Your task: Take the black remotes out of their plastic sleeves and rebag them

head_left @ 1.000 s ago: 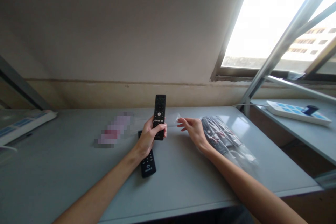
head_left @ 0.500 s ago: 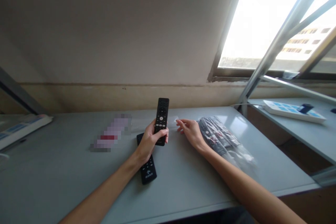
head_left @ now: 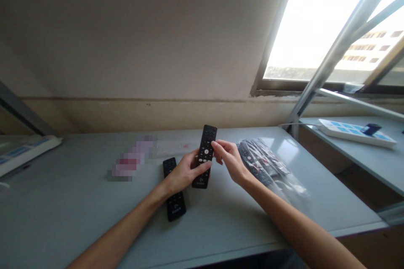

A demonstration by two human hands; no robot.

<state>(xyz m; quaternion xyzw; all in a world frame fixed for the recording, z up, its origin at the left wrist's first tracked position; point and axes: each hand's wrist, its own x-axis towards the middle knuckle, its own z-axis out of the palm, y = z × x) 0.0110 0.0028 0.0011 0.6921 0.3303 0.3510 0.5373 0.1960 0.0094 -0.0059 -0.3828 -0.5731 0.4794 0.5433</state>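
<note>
A black remote control [head_left: 208, 136] is held tilted above the desk by my left hand [head_left: 186, 173], its thumb across the lower buttons. At the remote's right edge, my right hand [head_left: 231, 157] has its thumb and fingers pinched together, touching or gripping the side. A second black remote [head_left: 175, 207] lies on the desk under my left wrist, partly hidden. To the right of my right hand is a clear plastic bag with dark items [head_left: 263, 162], partly behind my forearm.
On the grey desk [head_left: 94, 214] lie a blurred pinkish item [head_left: 134, 157] and a flat clear plastic bag [head_left: 170, 148]. White power strips sit at far left [head_left: 34, 153] and on the right desk [head_left: 353, 134]. A metal post [head_left: 311, 88] stands at right.
My left hand has moved the held remote right and slightly down, tilting it more. My right hand's fingers now meet its edge. The flat clear bag shows more.
</note>
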